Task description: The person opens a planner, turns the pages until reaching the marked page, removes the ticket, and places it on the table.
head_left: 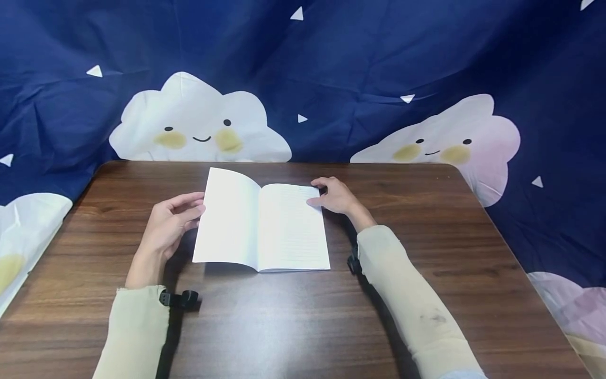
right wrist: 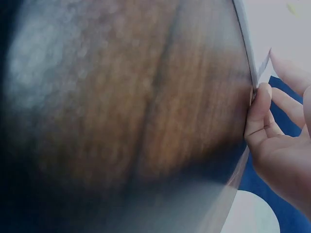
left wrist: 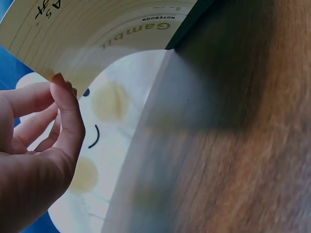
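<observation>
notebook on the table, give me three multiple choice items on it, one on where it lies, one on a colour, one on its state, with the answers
1. Where does the notebook lie?
A. on the wooden table, between the two hands
B. on the blue cloth behind the table
C. on the person's lap

2. What colour is the cloth backdrop between its clouds?
A. red
B. dark blue
C. green

3. What state is the notebook in?
A. shut, cover up
B. rolled into a tube
C. open, with pages spread to both sides

Answers:
1. A, the head view shows it flat on the table with the left hand at its left edge and the right hand at its right edge.
2. B, the fabric is navy with white clouds and small triangles.
3. C, two pale pages lie either side of the centre fold.
</observation>
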A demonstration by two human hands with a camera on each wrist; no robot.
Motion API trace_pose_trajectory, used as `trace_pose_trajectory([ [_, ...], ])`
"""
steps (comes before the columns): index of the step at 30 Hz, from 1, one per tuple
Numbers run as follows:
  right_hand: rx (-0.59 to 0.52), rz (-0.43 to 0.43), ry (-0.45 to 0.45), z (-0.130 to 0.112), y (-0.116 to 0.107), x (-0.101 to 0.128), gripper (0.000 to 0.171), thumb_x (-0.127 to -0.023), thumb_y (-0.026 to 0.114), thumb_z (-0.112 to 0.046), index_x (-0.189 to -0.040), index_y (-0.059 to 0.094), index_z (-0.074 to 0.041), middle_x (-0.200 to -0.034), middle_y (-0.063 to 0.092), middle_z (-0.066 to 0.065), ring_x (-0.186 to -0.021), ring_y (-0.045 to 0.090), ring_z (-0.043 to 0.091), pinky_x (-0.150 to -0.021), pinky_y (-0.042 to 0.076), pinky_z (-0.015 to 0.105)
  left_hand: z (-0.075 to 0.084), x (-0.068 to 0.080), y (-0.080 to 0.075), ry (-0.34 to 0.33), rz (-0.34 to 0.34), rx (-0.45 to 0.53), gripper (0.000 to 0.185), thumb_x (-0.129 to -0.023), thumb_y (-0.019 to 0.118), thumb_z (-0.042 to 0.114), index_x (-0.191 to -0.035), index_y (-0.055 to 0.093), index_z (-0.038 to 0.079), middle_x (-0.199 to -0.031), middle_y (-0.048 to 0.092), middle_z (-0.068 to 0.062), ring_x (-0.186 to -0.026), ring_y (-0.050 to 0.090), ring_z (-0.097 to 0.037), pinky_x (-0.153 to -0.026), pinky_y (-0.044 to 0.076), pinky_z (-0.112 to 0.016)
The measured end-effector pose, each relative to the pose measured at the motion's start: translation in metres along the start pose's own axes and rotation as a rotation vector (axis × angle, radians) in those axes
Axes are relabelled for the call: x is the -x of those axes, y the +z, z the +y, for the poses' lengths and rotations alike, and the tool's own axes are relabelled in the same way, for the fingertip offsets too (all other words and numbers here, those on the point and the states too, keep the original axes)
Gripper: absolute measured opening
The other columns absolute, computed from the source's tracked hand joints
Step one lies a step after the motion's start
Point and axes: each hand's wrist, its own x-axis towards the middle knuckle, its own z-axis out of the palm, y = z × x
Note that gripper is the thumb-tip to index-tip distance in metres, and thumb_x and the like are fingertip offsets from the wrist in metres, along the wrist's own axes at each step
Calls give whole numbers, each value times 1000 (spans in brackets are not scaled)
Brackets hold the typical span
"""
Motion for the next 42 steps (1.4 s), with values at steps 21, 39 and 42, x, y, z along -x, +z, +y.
trace_pose_trajectory([
  [21,4,98,-38,-3,3,-5,28,-90,75,-10,-114,64,-2,-114,59,13,-103,55,28,-92,47,39,-9,-2,-2,19,4,52,37,-92,74,1,-127,63,-6,-101,66,-4,-88,63,-13,-71,58,-23],
  [39,-54,85,-17,-5,-1,-8,19,-106,55,-16,-105,64,0,-81,63,12,-71,63,22,-62,54,30,-7,-1,-3,18,4,37,42,-92,75,3,-130,61,-8,-102,65,-5,-89,63,-15,-73,58,-24],
  [42,-63,93,-20,-4,-1,-9,17,-105,56,-16,-104,66,-1,-81,64,11,-72,64,21,-62,54,30,-6,-1,-4,8,9,27,43,-92,75,5,-130,60,-8,-103,65,-5,-90,62,-14,-73,58,-23],
])
